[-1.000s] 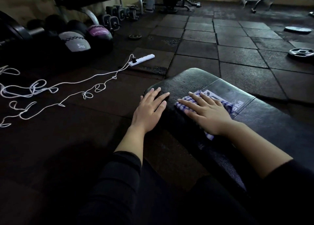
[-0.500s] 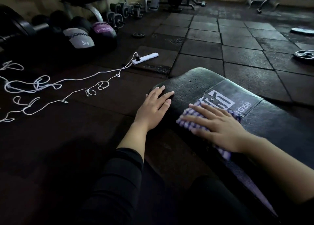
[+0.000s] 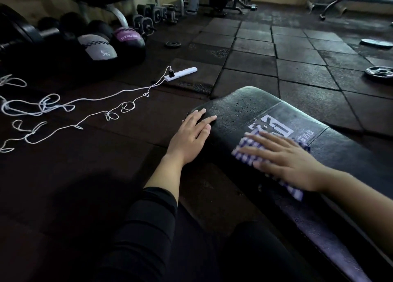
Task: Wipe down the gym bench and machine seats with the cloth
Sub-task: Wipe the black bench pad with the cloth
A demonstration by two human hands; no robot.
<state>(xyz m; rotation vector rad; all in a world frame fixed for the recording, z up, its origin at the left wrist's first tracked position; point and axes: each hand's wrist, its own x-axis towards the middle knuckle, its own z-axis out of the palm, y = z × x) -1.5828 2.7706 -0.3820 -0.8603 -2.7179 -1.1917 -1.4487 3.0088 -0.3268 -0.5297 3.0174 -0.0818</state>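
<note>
Head view looks down along a black padded gym bench (image 3: pixel 244 109) that runs from the centre of the frame toward the lower right, with a white logo (image 3: pixel 274 125) printed on its top. Right hand (image 3: pixel 285 160) lies flat on a blue-and-white checked cloth (image 3: pixel 244 148) at the right centre, fingers (image 3: pixel 255 148) straight and spread, pressing the cloth onto the pad just below the logo. Part of the cloth trails out under the wrist toward the lower right. Left hand (image 3: pixel 189 139) rests on the bench's left edge near its rounded end, fingers straight and slightly apart, holding nothing. Both forearms are bare past dark sleeves. On the dark tiled floor (image 3: pixel 297 68) to the left, a white power strip (image 3: pixel 180 74) lies with a loose, looping white cord (image 3: pixel 85 102) running off to the left edge. Medicine balls (image 3: pixel 97 47) sit in the upper left, and a weight plate (image 3: pixel 379 71) lies at the right edge.
</note>
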